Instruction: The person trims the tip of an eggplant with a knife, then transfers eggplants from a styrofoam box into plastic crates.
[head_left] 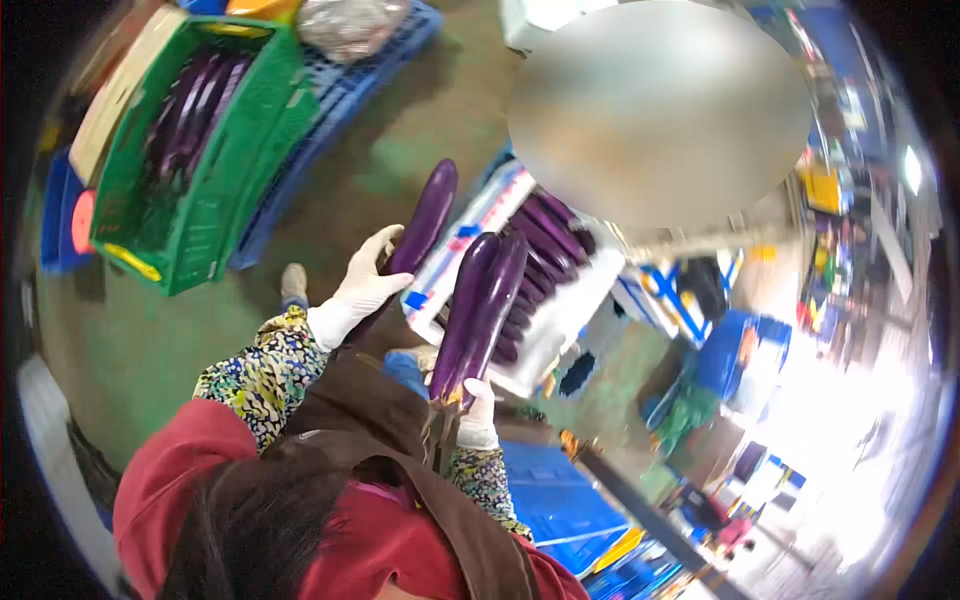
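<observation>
My left hand (362, 284), in a white glove, is closed around the middle of a long purple eggplant (430, 215), whose lower part passes behind the hand. In my right hand (478, 414), also white-gloved, two more eggplants (490, 305) lie side by side, gripped at their stem ends with their rounded ends pointing up and away. Beyond and partly behind them is a white box (572, 318) with blue markings on its left side. Several eggplants (548, 240) lie in rows inside it. The held pair covers part of the box.
A green crate (215, 215) with several eggplants stands on a blue pallet (345, 105) at upper left. Blue containers (550, 490) are at lower right, beside a dark beam (640, 500). A blurred oval hides the area behind the box.
</observation>
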